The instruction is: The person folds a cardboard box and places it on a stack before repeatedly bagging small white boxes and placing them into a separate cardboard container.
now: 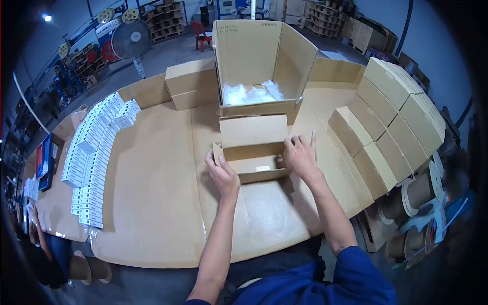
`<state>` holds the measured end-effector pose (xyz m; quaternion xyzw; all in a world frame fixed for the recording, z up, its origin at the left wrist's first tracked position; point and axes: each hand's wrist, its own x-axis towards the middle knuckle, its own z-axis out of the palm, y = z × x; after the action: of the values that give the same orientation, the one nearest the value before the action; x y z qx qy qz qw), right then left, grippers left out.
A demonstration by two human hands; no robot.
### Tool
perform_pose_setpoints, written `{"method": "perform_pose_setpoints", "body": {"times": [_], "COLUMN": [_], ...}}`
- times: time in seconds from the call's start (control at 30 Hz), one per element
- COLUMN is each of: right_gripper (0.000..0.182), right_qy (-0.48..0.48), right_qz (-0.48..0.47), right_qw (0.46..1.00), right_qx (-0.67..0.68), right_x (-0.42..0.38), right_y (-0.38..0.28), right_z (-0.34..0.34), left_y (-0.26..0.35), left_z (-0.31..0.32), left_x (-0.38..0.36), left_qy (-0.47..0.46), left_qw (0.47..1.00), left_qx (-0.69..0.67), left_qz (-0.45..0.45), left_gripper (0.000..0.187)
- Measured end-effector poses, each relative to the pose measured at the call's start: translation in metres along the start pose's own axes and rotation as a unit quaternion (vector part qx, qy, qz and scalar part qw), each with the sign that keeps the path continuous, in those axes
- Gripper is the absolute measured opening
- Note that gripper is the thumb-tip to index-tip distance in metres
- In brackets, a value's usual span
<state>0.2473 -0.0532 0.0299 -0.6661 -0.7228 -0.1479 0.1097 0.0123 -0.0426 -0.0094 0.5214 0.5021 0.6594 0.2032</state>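
Note:
A small cardboard box [256, 177] stands before me with its lid raised at the back. A small white item [263, 168] lies inside it. My left hand [223, 174] grips the box's left end, the thumb on the raised side flap and the fingers behind it. At the right end, my right hand [301, 155] pinches the box's edge, with one finger pointing up; its grasping fingertips are partly hidden. Just behind stands a large open carton [259, 56] with clear plastic bags [252, 94] at its bottom.
Stacked small white boxes [91, 147] line the left of the cardboard-covered table [152, 203]. Brown boxes [401, 119] are piled at the right; two more [190, 84] stand beside the large carton. A co-worker's arm [38, 231] shows at far left. Spools [412, 244] stand at lower right.

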Motion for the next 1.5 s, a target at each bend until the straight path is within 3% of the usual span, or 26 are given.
{"method": "perform_pose_setpoints", "body": {"times": [0.1,0.13,0.23,0.27,0.37,0.4,0.57,0.67,0.77,0.87,0.9,1.07,1.33,1.4,1.5], "right_gripper": [0.021,0.023,0.029,0.032,0.026,0.029,0.043,0.039,0.034,0.034,0.036,0.043,0.040,0.036,0.029], "right_qy": [-0.070,-0.001,0.065,0.048,0.115,0.087,0.094,0.087,0.129,0.085,0.067,0.017,0.081,0.065,0.121], "right_qz": [0.023,-0.005,0.009,0.035,0.015,0.035,0.056,0.053,-0.006,-0.005,-0.005,0.012,-0.015,0.010,-0.007], "right_qw": [0.978,0.962,0.920,0.917,0.905,0.905,0.923,0.924,0.966,0.984,0.987,0.972,0.970,0.960,0.969], "right_qx": [0.197,0.275,0.386,0.394,0.408,0.416,0.368,0.367,0.223,0.154,0.146,0.236,0.230,0.270,0.216], "right_x": [0.015,0.016,0.027,0.033,0.057,0.063,0.080,0.088,0.087,0.078,0.075,0.076,0.082,0.082,0.073], "right_y": [0.006,0.009,0.004,0.004,0.009,0.008,0.007,0.012,0.023,0.032,0.033,0.040,0.040,0.039,0.033], "right_z": [0.003,0.009,0.015,0.015,0.033,0.031,0.033,0.036,0.036,0.025,0.022,0.042,0.036,0.030,-0.001], "left_y": [-0.024,-0.032,-0.043,-0.046,-0.047,-0.048,-0.049,-0.044,-0.055,-0.054,-0.055,-0.052,-0.038,-0.031,0.002], "left_z": [0.001,0.002,0.010,0.010,0.009,0.008,0.010,0.017,0.030,0.040,0.043,0.048,0.036,0.018,-0.030], "left_x": [-0.001,0.002,0.024,0.032,0.054,0.063,0.087,0.092,0.095,0.095,0.095,0.091,0.077,0.070,0.062], "left_qy": [0.017,0.019,0.010,-0.016,-0.086,-0.106,-0.175,-0.180,-0.168,-0.153,-0.146,-0.154,-0.171,-0.188,-0.206], "left_qw": [0.999,0.998,0.998,0.998,0.993,0.989,0.960,0.969,0.979,0.979,0.977,0.977,0.971,0.973,0.960], "left_qx": [0.040,0.045,0.016,0.010,0.016,0.040,0.125,0.111,0.107,0.130,0.148,0.121,0.152,0.129,0.190], "left_qz": [0.022,0.033,0.065,0.065,0.079,0.100,0.182,0.130,0.031,0.031,0.039,-0.088,-0.075,-0.036,0.007], "left_gripper": [0.032,0.032,0.027,0.026,0.022,0.022,0.025,0.028,0.022,0.028,0.031,0.037,0.054,0.057,0.058]}}
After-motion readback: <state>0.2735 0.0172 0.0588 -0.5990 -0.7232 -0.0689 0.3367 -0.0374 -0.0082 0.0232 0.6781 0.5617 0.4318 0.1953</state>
